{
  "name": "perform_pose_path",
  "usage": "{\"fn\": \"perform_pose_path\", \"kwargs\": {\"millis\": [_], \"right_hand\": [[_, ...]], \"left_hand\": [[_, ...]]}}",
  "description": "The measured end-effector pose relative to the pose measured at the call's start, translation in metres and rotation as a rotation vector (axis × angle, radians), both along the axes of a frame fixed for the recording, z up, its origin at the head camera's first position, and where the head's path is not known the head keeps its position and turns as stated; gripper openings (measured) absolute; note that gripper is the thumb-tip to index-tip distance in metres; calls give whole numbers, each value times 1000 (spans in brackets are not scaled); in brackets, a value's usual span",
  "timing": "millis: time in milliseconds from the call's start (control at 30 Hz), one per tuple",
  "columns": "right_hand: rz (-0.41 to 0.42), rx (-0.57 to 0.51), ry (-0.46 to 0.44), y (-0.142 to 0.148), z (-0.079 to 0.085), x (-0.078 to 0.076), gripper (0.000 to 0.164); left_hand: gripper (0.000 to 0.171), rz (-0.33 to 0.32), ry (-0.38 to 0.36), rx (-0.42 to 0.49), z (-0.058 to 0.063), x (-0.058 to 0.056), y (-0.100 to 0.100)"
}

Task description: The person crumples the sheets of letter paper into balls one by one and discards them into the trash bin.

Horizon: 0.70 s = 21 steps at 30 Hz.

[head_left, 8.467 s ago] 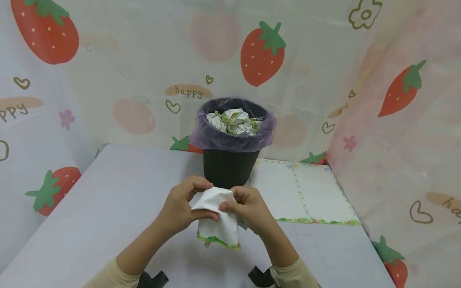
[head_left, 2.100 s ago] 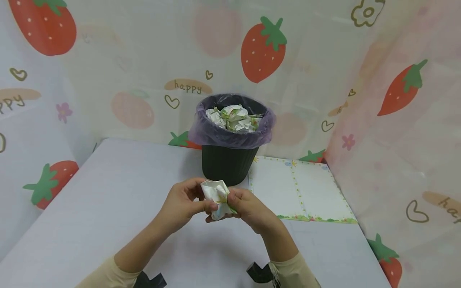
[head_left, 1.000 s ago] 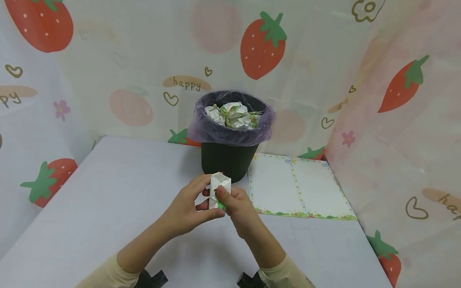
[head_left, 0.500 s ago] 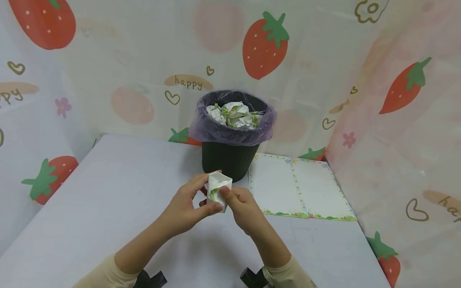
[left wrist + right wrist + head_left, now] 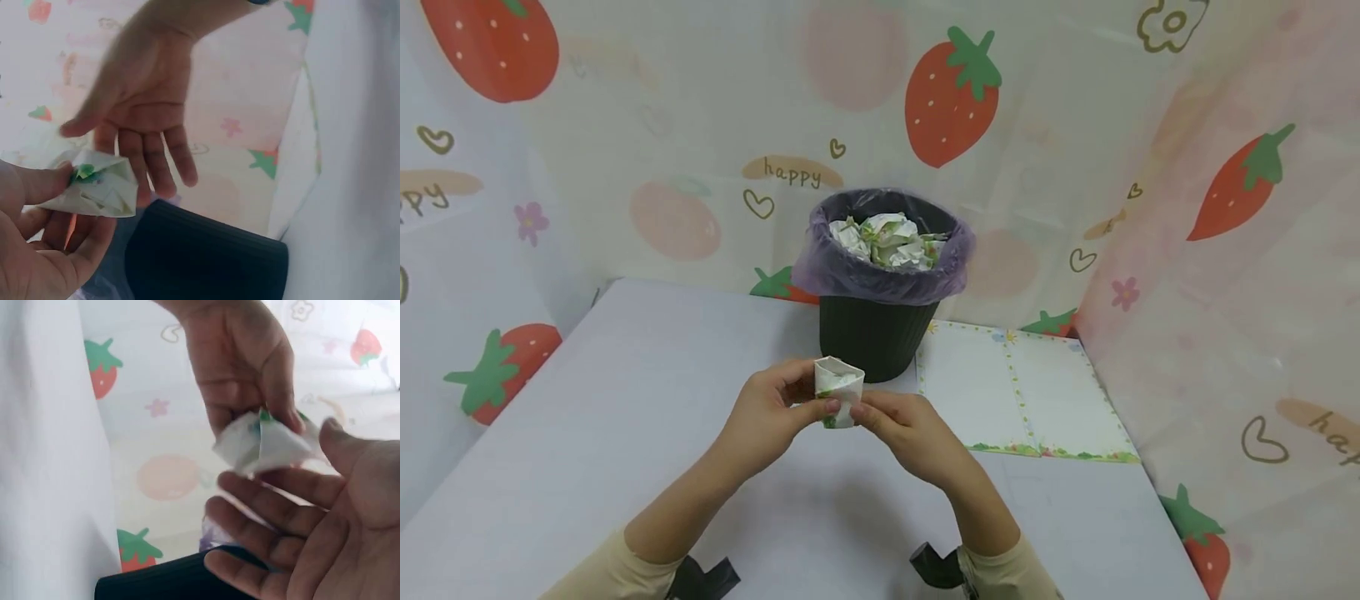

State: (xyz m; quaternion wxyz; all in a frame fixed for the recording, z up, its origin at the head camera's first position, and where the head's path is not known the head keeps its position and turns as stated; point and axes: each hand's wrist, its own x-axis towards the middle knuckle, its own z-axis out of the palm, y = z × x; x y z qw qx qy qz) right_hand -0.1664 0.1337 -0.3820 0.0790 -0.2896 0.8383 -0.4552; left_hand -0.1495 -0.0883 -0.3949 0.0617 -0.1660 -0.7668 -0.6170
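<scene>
Pinched between the thumb and fingers of my left hand (image 5: 767,421) is a piece of white paper (image 5: 839,390) with green print, folded into a small, thick packet. It is held above the table, in front of the bin. In the left wrist view the packet (image 5: 103,187) shows its folded end and creases. My right hand (image 5: 913,433) is right beside it, thumb tip close to the packet's side. The right wrist view shows this hand (image 5: 337,519) with fingers loosely spread and palm bare, while the left hand (image 5: 244,362) keeps the packet.
A black bin (image 5: 876,337) with a purple liner (image 5: 880,287) stands at the back, holding several crumpled papers (image 5: 891,237). Right of it lie two white sheets with flowered borders (image 5: 977,392) on the white table (image 5: 625,433). Strawberry-print cloth (image 5: 700,100) hangs around.
The paper has gone from a larger folded sheet to a small packet, turned over between both hands. In the last half second it shifted left, and the right hand loosened from it.
</scene>
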Motion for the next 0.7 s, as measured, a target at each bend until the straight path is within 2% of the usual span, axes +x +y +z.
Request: {"fn": "perform_pose_path", "kwargs": {"millis": [67,133,267,400,500,700], "right_hand": [[7,-46,17,2,-1,-1,27],[4,-101,36,1,-2,-2,33],[-12,-203,55,-3,-6,-1,35],[-6,-284,9,-5,-8,0,36],[-4,-334,-45,-7,-8,2,37],[-31,-414,-137,-13,-9,4,32]], "left_hand": [[40,-17,-73,55,2,-1,-3],[41,-41,-124,99,4,-1,-3],[45,-96,-134,100,7,0,-4],[47,-137,-128,60,10,1,-6],[45,-130,-132,48,10,1,-6],[36,-37,-122,51,7,2,-1]]}}
